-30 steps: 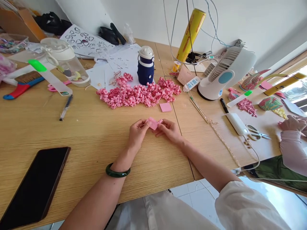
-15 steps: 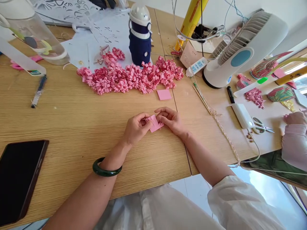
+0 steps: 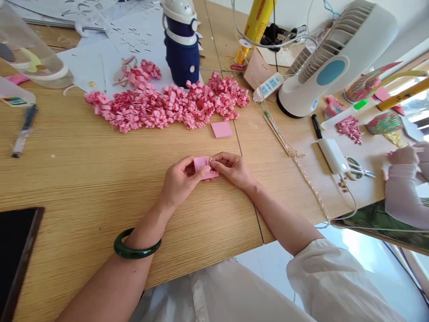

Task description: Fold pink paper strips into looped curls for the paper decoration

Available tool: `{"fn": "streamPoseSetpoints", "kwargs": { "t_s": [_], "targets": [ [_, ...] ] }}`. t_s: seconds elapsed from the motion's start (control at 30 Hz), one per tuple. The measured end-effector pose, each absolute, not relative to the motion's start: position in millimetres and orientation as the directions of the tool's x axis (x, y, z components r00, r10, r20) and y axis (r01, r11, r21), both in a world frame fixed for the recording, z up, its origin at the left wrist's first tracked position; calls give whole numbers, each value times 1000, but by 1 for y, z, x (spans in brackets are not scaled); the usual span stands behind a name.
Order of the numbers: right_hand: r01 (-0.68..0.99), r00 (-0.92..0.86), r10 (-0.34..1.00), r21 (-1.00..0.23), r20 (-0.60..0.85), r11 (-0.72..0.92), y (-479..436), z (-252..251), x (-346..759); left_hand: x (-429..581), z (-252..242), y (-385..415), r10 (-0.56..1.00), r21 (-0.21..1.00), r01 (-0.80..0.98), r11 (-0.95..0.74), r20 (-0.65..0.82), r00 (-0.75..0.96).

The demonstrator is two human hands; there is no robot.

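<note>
A small square of pink paper [image 3: 201, 163] is between my two hands, just above the wooden table. My left hand [image 3: 181, 181] is closed on its left side, the thumb lying across the front. With fingertips pinched together, my right hand [image 3: 231, 169] grips the paper's right edge. Fingers partly cover the sheet, so its folds or cuts cannot be made out. Beyond my hands lies a pad of pink paper squares [image 3: 221, 129]. Behind that stretches a long heap of curled pink paper flowers [image 3: 150, 105].
A blue bottle [image 3: 182, 49] stands behind the heap, and a white fan [image 3: 330, 67] rises at the right. Scissors [image 3: 360, 170] lie near a white power bank [image 3: 333, 155]. A dark tablet [image 3: 16, 250] is at the left. Another person's hand [image 3: 404, 155] works at far right.
The pink paper has turned in my fingers and sits more level. My right fingertips now pinch its upper right edge. The whole view has shifted slightly, moving the table things leftward.
</note>
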State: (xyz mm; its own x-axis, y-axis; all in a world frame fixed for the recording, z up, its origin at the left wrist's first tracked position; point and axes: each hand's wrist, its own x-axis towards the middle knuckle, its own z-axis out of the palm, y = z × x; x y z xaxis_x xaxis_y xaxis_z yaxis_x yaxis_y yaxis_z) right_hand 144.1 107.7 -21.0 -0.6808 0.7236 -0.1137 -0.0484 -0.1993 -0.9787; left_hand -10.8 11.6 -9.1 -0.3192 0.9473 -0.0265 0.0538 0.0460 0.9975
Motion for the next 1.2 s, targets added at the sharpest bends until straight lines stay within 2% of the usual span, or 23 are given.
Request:
{"fn": "streamPoseSetpoints", "kwargs": {
  "t_s": [0.13, 0.3, 0.4, 0.5, 0.6, 0.7, 0.8, 0.93, 1.2],
  "targets": [
    [-67, -718, 685, -967, -125, -247, 106, -22, 143, -14, -16, 10, 940, 974, 216, 74, 4, -341],
    [-34, -704, 699, -978, -121, -204, 103, -19, 142, -12, -21, 12, 941, 977, 207, 48, 25, -337],
    [-1, -689, 713, -984, -130, -181, 101, -17, 142, -11, -17, 12, 904, 957, 273, -94, 197, -378],
    [35, -687, 716, -991, -119, -131, 101, -17, 142, -11, -11, 10, 825, 834, 499, -235, 442, -351],
    [51, -678, 735, -999, -23, 15, 102, -19, 142, -10, -10, 9, 788, 730, 628, -271, 542, -290],
    [56, -672, 739, -994, 34, 97, 103, -22, 141, -8, -13, 9, 806, 710, 666, -228, 521, -280],
    [61, -674, 739, -996, 9, 67, 102, -24, 141, -7, -15, 9, 819, 720, 665, -198, 494, -292],
    [48, -704, 709, -999, -30, 5, 100, -22, 141, -8, -13, 8, 840, 795, 572, -202, 441, -315],
    [38, -730, 683, -999, -15, 19, 98, -17, 143, -6, -10, 6, 872, 895, 431, -119, 302, -385]
  ]
}}
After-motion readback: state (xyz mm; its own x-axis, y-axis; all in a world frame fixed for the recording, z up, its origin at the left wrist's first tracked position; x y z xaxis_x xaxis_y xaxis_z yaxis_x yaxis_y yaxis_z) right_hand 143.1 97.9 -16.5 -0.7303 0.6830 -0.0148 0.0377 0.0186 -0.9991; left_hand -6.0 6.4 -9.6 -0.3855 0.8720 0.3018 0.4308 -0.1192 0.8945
